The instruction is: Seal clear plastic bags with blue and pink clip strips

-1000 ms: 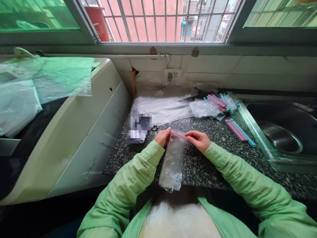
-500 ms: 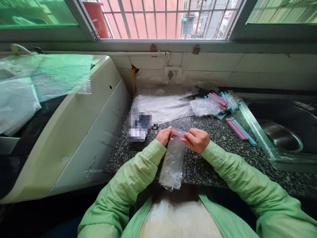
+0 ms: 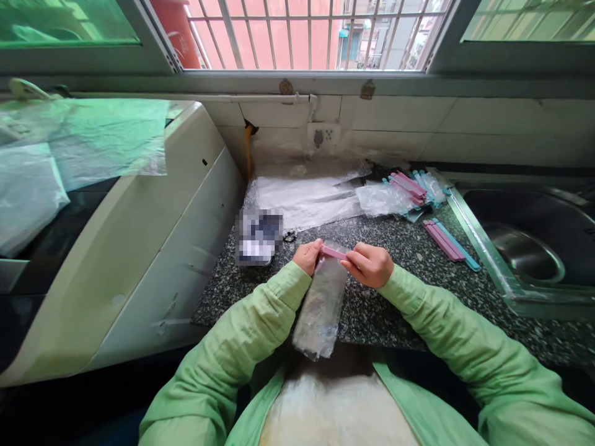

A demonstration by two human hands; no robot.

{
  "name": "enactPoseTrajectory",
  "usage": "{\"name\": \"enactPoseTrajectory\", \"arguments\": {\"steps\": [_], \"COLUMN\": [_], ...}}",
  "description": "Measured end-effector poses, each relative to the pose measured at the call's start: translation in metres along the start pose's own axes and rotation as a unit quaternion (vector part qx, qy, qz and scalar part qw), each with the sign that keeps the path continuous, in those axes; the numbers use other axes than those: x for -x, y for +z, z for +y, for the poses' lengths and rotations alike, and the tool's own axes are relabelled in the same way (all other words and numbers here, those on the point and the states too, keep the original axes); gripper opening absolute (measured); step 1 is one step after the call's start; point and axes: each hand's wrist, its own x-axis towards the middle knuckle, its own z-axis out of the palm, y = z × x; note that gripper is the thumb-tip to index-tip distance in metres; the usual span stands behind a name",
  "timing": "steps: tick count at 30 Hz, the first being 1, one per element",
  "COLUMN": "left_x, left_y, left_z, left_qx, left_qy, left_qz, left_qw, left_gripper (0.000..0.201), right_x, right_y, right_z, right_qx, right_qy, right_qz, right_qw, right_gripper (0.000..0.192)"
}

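A pink bag sealing clip (image 3: 333,252) lies across the top of a clear plastic bag (image 3: 320,303), which hangs down toward my body past the counter edge. My left hand (image 3: 307,256) is closed on the clip's left end, thumb and finger pinching it. At the other end, my right hand (image 3: 369,264) is closed around the clip with its fingers curled. Whether the clip is fully fastened on the bag is too small to tell. Pink and blue clips (image 3: 450,244) lie side by side on the counter to the right of my right hand.
Behind my hands, clear plastic sheets (image 3: 307,198) lie on the speckled counter (image 3: 400,316). More pink and blue clips (image 3: 409,187) are heaped at the back. A steel sink (image 3: 525,248) is to the right, a large pale appliance (image 3: 171,229) to the left. A blurred-out object (image 3: 259,238) sits near my left hand.
The lower end of the plastic bag has swung slightly to the left. Both hands keep their grip on the pink clip, and the view has shifted slightly.
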Motion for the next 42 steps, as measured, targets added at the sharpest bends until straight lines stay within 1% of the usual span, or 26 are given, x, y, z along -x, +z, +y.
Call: {"name": "enactPoseTrajectory", "arguments": {"steps": [5, 11, 17, 19, 23, 28, 33, 37, 42], "left_x": [-0.001, 0.0, 0.0, 0.001, 0.002, 0.0, -0.002, -0.003, -0.004], "left_y": [-0.002, -0.002, 0.001, 0.003, 0.005, 0.005, 0.003, 0.001, 0.003], "left_z": [-0.003, -0.001, -0.001, 0.001, 0.007, 0.006, 0.002, 0.0, 0.003], "left_qx": [-0.007, 0.021, 0.045, 0.039, 0.027, 0.036, 0.036, 0.045, 0.055], "left_qy": [0.007, -0.012, -0.016, -0.015, -0.014, -0.033, -0.041, -0.038, -0.043], "left_qz": [0.005, -0.002, 0.017, 0.023, 0.046, 0.053, 0.048, 0.05, 0.062], "left_qw": [1.0, 1.0, 0.999, 0.999, 0.999, 0.997, 0.997, 0.997, 0.996], "left_gripper": [0.051, 0.048, 0.047, 0.048, 0.048, 0.047, 0.047, 0.043, 0.039], "right_x": [-0.001, -0.002, -0.002, -0.002, -0.003, -0.005, -0.006, -0.006, -0.005], "right_y": [-0.002, -0.002, -0.006, -0.006, -0.007, -0.01, -0.014, -0.016, -0.019], "right_z": [-0.001, 0.001, 0.002, 0.002, 0.002, 0.003, 0.003, 0.004, 0.005], "right_qx": [0.006, 0.015, 0.0, -0.004, -0.023, -0.043, -0.066, -0.086, -0.099], "right_qy": [-0.008, -0.018, -0.005, -0.002, -0.006, -0.009, 0.004, 0.016, 0.018], "right_qz": [0.013, 0.031, 0.037, 0.049, 0.093, 0.121, 0.136, 0.142, 0.155], "right_qw": [1.0, 0.999, 0.999, 0.999, 0.995, 0.992, 0.989, 0.986, 0.983], "right_gripper": [0.031, 0.028, 0.027, 0.026, 0.02, 0.016, 0.012, 0.009, 0.008]}}
